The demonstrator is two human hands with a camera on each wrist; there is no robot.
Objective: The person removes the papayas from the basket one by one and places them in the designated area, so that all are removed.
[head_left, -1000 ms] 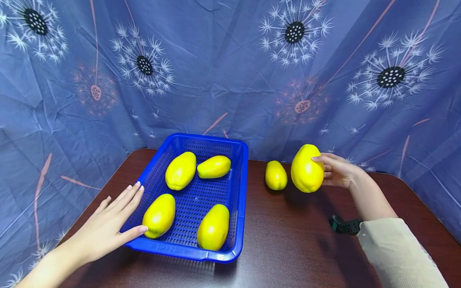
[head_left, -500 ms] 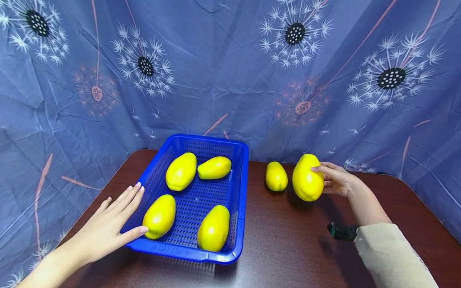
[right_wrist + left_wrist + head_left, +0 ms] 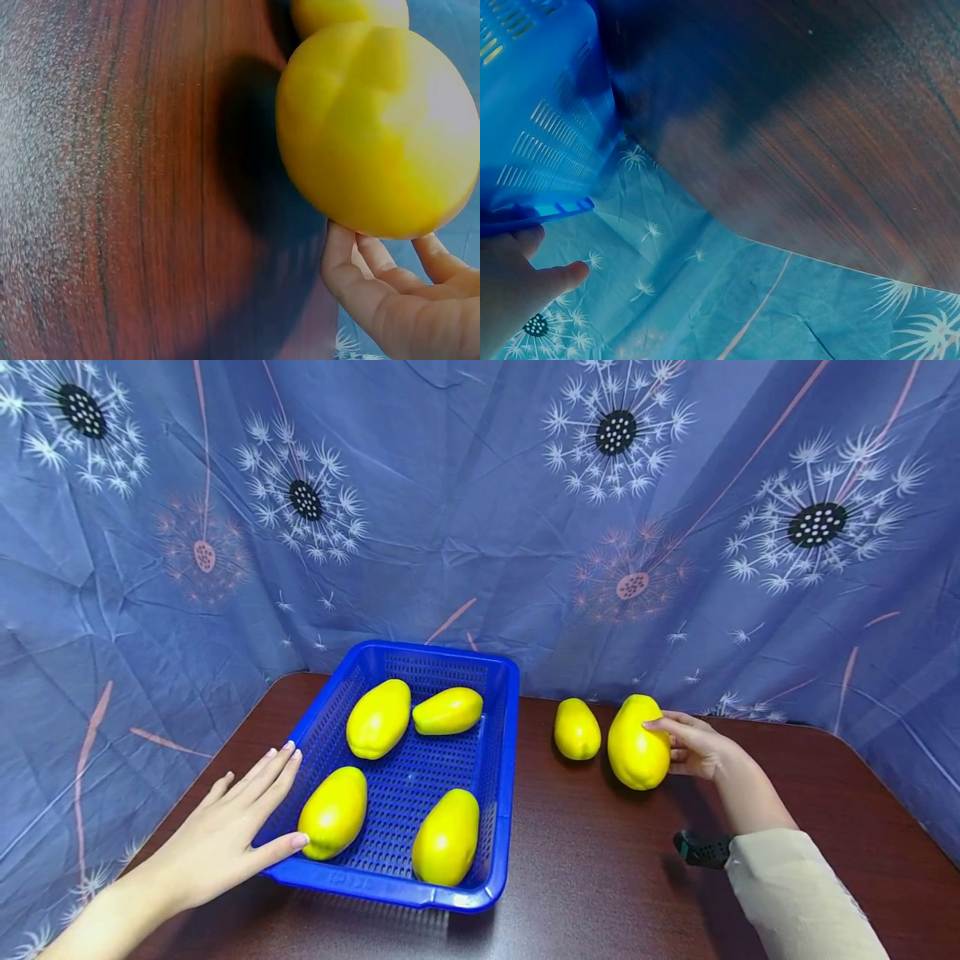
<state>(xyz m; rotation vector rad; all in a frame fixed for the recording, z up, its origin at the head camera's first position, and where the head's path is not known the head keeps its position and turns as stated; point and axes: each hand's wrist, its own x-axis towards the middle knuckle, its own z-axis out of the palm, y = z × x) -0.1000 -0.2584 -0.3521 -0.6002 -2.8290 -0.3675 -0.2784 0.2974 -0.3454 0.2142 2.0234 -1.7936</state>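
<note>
"From the head view?"
"The right hand [image 3: 701, 747] grips a yellow fruit [image 3: 636, 747] at its left, long axis crosswise to the fingers; a smaller fruit [image 3: 577, 729] lies just beyond. The left hand [image 3: 228, 839], fingers straight, is farther off."
"Left wrist?"
"That hand touches the basket [image 3: 555, 142]."
"Right wrist?"
"Fingers bent against the fruit; table [image 3: 157, 187] contact, I can't tell."

Right hand [image 3: 696, 747] lower, held fruit [image 3: 634, 750] nearer table [image 3: 592, 868]
</note>
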